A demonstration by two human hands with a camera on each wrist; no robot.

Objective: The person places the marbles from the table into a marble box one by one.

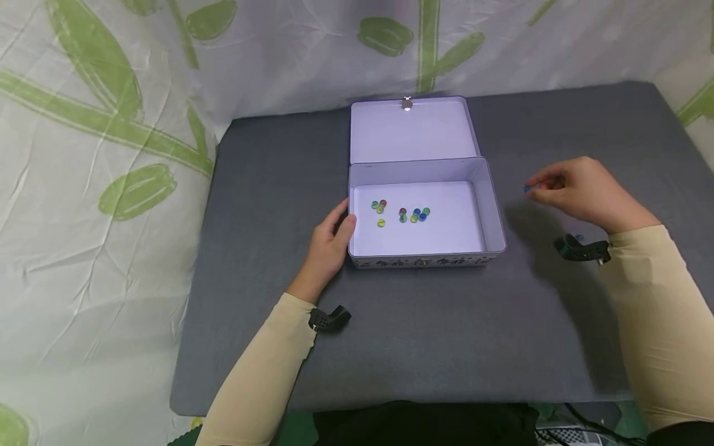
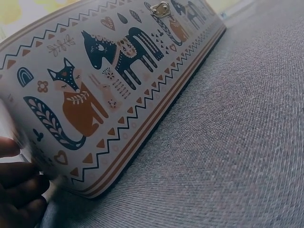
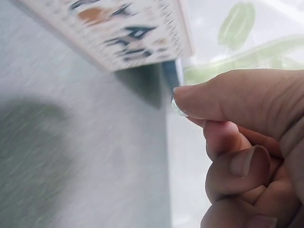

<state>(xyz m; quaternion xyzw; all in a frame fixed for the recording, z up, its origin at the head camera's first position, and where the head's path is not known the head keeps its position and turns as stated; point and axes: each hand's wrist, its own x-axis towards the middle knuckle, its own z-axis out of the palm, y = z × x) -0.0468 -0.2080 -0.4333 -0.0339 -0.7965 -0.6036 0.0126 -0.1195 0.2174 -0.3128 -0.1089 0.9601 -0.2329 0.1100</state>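
An open tin box with a white inside stands on the table, its hinged lid laid back. Several glass marbles in green, yellow, red and blue lie on its floor, toward the left and middle. My left hand holds the box's left wall, thumb at the rim and fingers along the outside. Right of the box, above the table, my right hand pinches a bluish marble between thumb and index finger. The other fingers curl into the palm.
Another blue marble lies on the grey table beneath the right wrist, near the dark wrist strap. A white curtain with green leaves hangs behind and to the left. Cables show below the front edge.
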